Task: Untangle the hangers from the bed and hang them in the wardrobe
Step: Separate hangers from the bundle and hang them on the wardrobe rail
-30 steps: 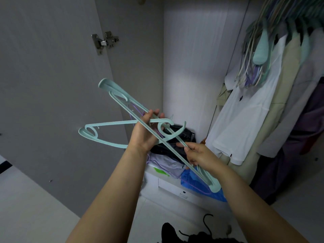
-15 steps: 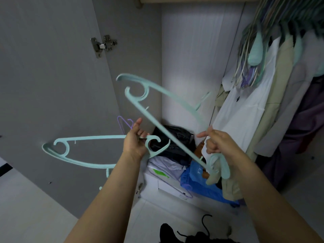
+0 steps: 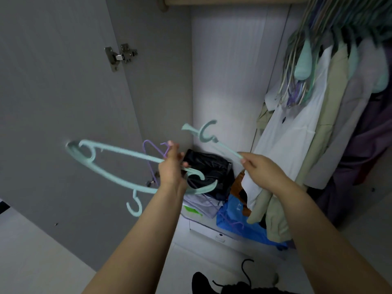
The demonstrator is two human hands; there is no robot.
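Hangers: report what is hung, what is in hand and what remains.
Done: many hangers already hang bunched on the wardrobe rail beside the clothes, and the two mint ones are apart. In hand: the left hand grips a mint hanger with a purple hanger; the right hand pinches a second mint hanger. Left: none of the three is on the rail yet. The bed is out of view.

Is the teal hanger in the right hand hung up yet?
No. The right hand grips the teal hanger in mid-air, hook free, below the hung clothes.
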